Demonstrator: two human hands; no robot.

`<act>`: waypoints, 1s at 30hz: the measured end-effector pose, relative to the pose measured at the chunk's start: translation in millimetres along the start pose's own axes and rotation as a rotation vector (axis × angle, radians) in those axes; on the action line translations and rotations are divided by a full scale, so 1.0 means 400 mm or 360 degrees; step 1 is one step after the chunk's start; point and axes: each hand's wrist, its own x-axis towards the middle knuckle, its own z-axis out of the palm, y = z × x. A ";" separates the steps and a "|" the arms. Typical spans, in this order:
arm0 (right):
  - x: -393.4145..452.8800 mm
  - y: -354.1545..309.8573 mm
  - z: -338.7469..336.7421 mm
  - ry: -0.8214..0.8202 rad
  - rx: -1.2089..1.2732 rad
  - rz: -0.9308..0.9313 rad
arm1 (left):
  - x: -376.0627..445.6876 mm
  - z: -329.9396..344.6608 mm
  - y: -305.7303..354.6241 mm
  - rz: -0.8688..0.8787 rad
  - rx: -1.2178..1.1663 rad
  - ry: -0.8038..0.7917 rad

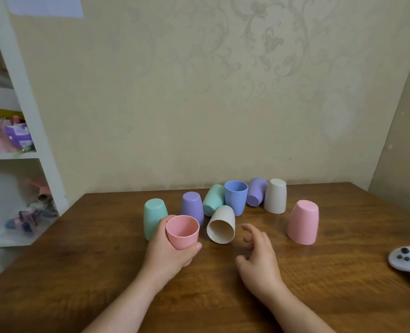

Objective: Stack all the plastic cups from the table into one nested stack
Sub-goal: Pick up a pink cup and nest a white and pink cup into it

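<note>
My left hand point(169, 254) grips an upright pink cup point(182, 233), mouth up, at the table's centre-left. My right hand point(258, 257) hovers open just right of a beige cup point(221, 224) that lies on its side with its mouth toward me. Behind stand a teal cup point(154, 217) and a purple cup point(192, 207), both upside down. A second teal cup point(213, 199) lies tilted, a blue cup point(235, 197) stands upright, and another purple cup point(257, 191) lies on its side. A white cup point(275, 196) and a pink cup point(303, 222) stand upside down at the right.
The wooden table point(103, 272) meets a papered wall behind the cups. A white controller point(409, 260) lies at the table's right edge. A white shelf unit point(31, 131) with toys and boxes stands to the left.
</note>
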 end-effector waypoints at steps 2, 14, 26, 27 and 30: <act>0.033 0.009 -0.009 0.0025 -0.0048 0.0005 | -0.002 0.002 -0.016 -0.0072 -0.0144 0.0060; 0.272 -0.023 -0.068 -0.0394 -0.1773 -0.1382 | -0.002 0.003 -0.007 -0.0409 -0.0892 -0.0024; 0.206 -0.022 -0.077 -0.0330 -0.0315 -0.0342 | -0.015 0.002 -0.023 -0.0084 -0.0213 -0.0056; 0.194 -0.024 -0.086 -0.0276 -0.0011 -0.0159 | -0.013 0.002 -0.024 -0.0085 -0.0143 -0.0062; 0.162 -0.011 -0.088 -0.0224 0.0533 0.0165 | -0.006 0.002 -0.033 -0.0095 0.0008 -0.0097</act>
